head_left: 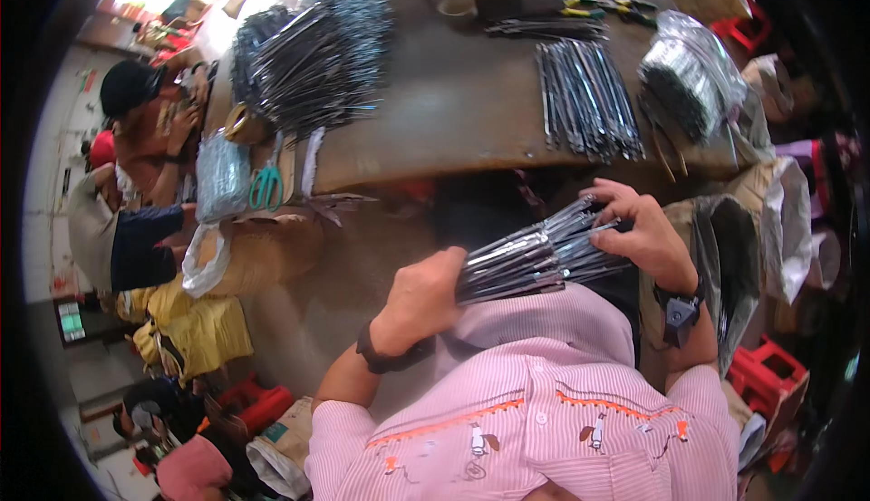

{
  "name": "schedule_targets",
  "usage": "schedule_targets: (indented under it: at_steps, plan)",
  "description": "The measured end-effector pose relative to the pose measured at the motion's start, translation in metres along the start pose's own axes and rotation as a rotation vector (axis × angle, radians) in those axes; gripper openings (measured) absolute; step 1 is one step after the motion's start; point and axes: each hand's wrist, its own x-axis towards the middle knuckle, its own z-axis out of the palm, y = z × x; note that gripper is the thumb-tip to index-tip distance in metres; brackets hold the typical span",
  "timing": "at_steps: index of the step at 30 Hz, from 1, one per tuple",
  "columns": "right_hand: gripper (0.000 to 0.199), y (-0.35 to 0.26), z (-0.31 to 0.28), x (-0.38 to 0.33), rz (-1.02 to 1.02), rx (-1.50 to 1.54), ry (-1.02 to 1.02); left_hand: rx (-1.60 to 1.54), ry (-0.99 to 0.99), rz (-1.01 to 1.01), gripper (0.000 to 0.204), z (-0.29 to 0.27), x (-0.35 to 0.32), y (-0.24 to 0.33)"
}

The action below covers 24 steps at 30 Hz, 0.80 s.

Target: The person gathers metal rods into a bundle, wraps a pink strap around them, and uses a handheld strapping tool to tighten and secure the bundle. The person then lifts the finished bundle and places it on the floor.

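A bundle of thin, shiny dark metal strips (517,261) lies across my lap, just in front of the table edge. My left hand (419,297) is closed round its left end. At the right end, my right hand (645,234) has its fingers curled over the strip tips, thumb below. The strips fan out slightly toward that side. On the table ahead, a neat row of similar strips (589,101) lies side by side. To the far left rises a large loose heap of strips (313,71). A clear plastic bag of strips (689,80) sits at the right.
Teal-handled scissors (265,186) and a plastic-wrapped pack (223,175) lie at the table's left corner. Yellow-handled pliers (625,10) and a tape roll (458,10) are farther back. An open sack (725,252) and a red stool (766,379) stand right. Another person (149,134) sits left.
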Motion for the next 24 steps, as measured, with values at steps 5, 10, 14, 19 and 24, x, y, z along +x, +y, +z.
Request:
schedule_targets:
  at_steps: [5, 10, 14, 19, 24]
  plan:
    - [0.015, -0.019, 0.003, 0.003, 0.001, -0.011, 0.047, -0.008, -0.019, -0.014, 0.044, -0.01, -0.007, -0.009]
    - [0.01, -0.033, 0.006, 0.0, 0.054, 0.103, 0.064, -0.079, 0.002, 0.013, 0.033, -0.013, -0.011, -0.011]
    - [0.019, -0.041, 0.008, 0.002, 0.0, 0.072, 0.126, -0.099, 0.014, -0.004, 0.039, -0.018, -0.012, -0.016]
    - [0.027, -0.04, 0.012, 0.007, -0.063, 0.382, 0.217, -0.113, 0.068, -0.205, 0.055, -0.029, -0.01, -0.041]
    - [0.024, -0.03, 0.027, 0.02, -0.001, 0.451, 0.129, -0.166, 0.372, -0.294, 0.049, -0.038, 0.019, -0.082]
